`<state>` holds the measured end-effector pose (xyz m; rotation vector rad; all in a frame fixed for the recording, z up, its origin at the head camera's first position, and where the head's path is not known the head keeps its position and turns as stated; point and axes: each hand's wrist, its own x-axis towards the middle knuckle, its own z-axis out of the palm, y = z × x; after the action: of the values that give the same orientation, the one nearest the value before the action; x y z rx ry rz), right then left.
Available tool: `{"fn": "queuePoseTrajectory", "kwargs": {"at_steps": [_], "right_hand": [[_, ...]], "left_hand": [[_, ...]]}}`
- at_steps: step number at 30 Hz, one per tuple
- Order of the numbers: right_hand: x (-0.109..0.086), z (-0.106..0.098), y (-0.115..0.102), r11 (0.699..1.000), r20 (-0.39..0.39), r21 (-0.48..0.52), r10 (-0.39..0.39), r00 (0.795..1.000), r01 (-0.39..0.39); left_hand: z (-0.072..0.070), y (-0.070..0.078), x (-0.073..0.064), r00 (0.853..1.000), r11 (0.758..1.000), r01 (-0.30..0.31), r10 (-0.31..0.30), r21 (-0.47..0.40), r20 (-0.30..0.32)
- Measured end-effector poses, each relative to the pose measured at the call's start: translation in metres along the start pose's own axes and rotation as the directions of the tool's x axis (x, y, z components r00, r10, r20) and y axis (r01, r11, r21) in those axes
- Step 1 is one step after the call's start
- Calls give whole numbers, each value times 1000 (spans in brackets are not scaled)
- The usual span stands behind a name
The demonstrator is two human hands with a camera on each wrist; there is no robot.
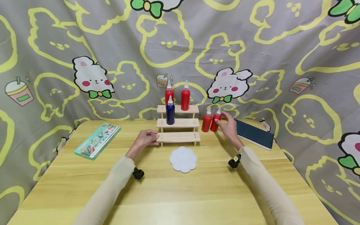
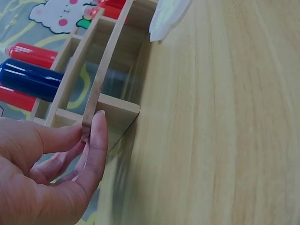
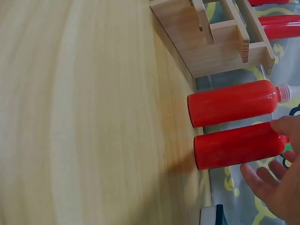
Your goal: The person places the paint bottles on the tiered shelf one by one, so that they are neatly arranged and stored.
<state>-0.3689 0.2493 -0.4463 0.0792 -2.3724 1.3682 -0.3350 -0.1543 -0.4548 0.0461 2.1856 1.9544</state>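
right-wrist view: gripped red bottle (image 3: 236, 145), nozzle out of sight | right hand (image 3: 287, 190), cropped | head view: rear-left red bottle (image 1: 168, 92), base behind blue bottle (image 1: 170, 114) | green box (image 1: 97, 140), lettering too small

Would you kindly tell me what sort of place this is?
Likely a tabletop filming setup: a cartoon-print cloth hangs behind a wooden table, and a black device sits at each wrist.
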Motion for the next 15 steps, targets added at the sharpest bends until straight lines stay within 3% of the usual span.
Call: {"fn": "queuePoseTrajectory", "kwargs": {"at_steps": [7,15], "right_hand": [[6,-5,-1,1000,4,13,13,1000,-13],[-2,-9,-7,997,-15,-38,-70,997,70]], "left_hand": [[3,2,0,1000,1000,-23,23,-18,14],[0,2,-1,999,999,-34,34,-14,6]]}}
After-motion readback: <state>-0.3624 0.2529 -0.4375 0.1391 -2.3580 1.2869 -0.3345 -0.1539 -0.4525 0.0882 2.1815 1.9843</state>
